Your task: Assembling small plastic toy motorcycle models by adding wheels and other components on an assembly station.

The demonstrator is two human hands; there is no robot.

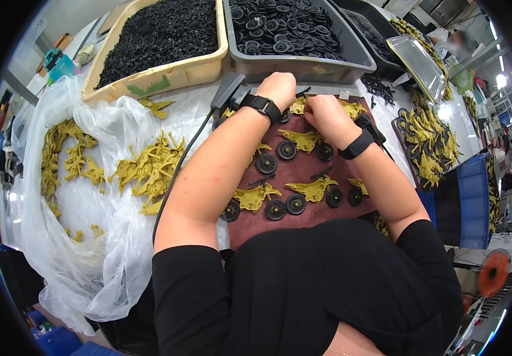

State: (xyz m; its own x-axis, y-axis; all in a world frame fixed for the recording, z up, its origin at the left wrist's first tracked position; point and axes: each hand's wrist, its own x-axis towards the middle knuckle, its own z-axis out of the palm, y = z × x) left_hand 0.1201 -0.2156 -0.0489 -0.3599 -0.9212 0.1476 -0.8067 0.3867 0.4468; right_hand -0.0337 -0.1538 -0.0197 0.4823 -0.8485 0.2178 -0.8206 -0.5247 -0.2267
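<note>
On a reddish-brown mat [321, 222] lie rows of yellow plastic toy motorcycle frames [301, 141], each with black spoked wheels [266, 163] beside it. Thin black parts [262, 180] rest above some frames. My left hand [278, 89] is curled at the mat's far edge, above a black wheel [285, 117]; its fingertips are hidden behind the hand. Close to its right, my right hand [330, 118] is bent with fingers pinched beside another yellow frame [297, 107]. Whatever either hand holds is too hidden to name.
Behind the mat stand a cream tub [220, 56] of small black parts and a grey tub [303, 72] of black wheels. Left, yellow pieces [149, 169] lie by a clear plastic bag [116, 267]. On the right sits a board [413, 163] loaded with yellow-and-black assemblies. A cable [176, 172] runs past my left arm.
</note>
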